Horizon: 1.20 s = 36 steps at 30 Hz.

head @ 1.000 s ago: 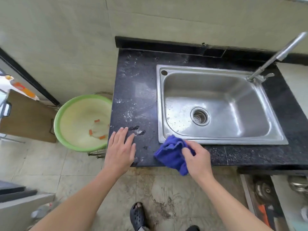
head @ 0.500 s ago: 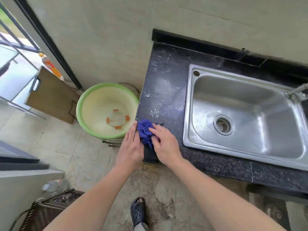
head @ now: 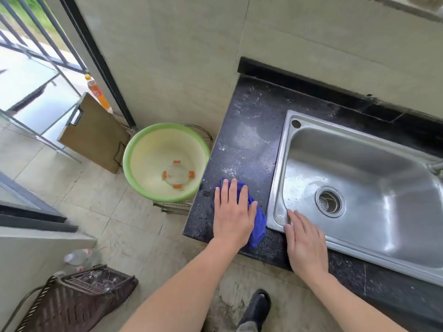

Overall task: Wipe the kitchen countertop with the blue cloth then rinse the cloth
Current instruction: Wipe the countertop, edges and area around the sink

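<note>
Left hand (head: 231, 215) lay flat, fingers spread, pressing the blue cloth (head: 257, 222) near the table's (head: 249, 140) front-left corner, right hand (head: 305, 245) open on the sink (head: 279, 164) rim; probably wanted firm, overlapping strokes toward the white specks.

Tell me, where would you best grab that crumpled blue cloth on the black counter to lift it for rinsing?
Probably the bunched edge of the crumpled blue cloth that sticks out on the sink side, pinched from above. The left hand lies flat over most of it, and the cloth sits pressed on the speckled black stone countertop, so only those raised folds give fingers something to close on.
</note>
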Tool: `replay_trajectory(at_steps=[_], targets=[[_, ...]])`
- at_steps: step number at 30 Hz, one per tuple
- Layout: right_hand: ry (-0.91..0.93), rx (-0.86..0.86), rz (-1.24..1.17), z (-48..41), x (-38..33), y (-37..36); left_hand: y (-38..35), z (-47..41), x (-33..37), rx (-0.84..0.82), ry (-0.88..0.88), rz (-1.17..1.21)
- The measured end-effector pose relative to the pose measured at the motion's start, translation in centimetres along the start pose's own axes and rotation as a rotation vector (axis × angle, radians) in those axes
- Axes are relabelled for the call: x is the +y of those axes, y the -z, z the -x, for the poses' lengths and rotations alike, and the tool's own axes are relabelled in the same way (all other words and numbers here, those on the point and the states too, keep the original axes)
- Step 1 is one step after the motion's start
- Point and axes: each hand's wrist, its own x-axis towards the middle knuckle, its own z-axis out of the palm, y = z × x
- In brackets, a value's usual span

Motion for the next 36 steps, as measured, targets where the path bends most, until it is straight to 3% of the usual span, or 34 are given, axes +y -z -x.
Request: replay_trajectory(at_steps=[6,9,12,14,18,19,22,24,26,30,34,36], targets=[[0.034,0.069,-0.013,-0.1,0.6,-0.6,-1.4,4.4,-0.7,-0.024,-0.141,-0.110],[0.030,0.033,-0.018,-0.2,0.7,-0.7,-1.0,5.2,-2.2,0.150,-0.121,-0.176],[0.042,0.024,-0.007,-0.3,0.8,-0.7,0.2,5.1,-4.7,0.302,0.057,-0.265],[0.053,0.016,-0.010,-0.4,0.8,-0.6,1.8,4.4,-6.2,0.243,0.222,-0.276],[0.063,-0.008,-0.015,-0.2,1.0,-0.4,6.6,2.0,-7.5,0.063,0.861,-0.136],[0.062,-0.009,-0.020,-0.1,1.0,-0.3,7.0,1.9,-7.4,0.100,0.881,-0.140],[0.067,-0.002,-0.038,-0.2,1.1,-0.3,5.6,2.8,-3.7,0.135,0.599,-0.183],[0.060,0.017,-0.049,-0.2,1.2,-0.4,2.4,3.7,-0.7,-0.002,0.464,-0.202],[0.062,0.029,-0.047,-0.1,1.2,-0.5,0.0,3.8,0.6,-0.055,0.459,-0.234],[0.084,0.053,-0.037,-0.3,1.6,-1.0,-0.4,0.6,-2.1,0.000,0.461,-0.260],[0.097,0.066,-0.029,-0.2,1.6,-1.1,2.3,-3.8,-5.0,-0.005,0.665,-0.134],[0.092,0.051,-0.029,-0.3,1.6,-1.1,3.4,-5.5,-5.9,0.035,0.645,-0.198]])
